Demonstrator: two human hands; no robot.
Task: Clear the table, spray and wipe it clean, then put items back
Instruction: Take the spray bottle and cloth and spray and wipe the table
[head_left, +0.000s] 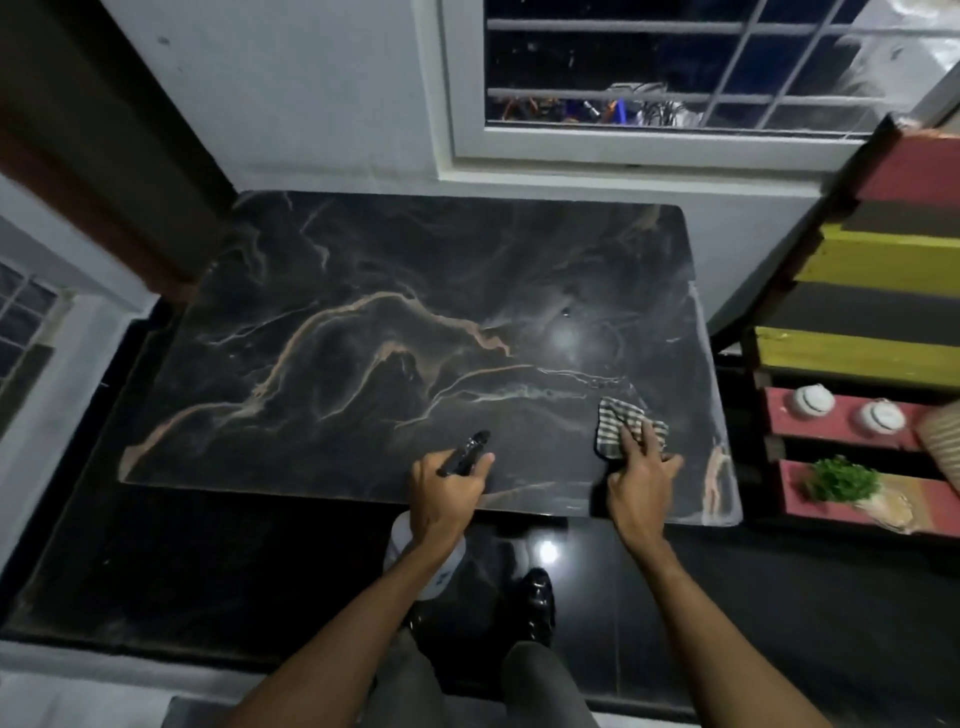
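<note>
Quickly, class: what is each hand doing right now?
Left hand: grips the spray bottle.
Right hand: open, fingers pressing the striped cloth on the table.

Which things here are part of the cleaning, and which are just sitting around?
Part of the job:
table
spray bottle, gripped by the left hand
striped cloth, pressed on the table by the right hand

Not in use now:
painted shelf
white pots and green plant on it
window
</note>
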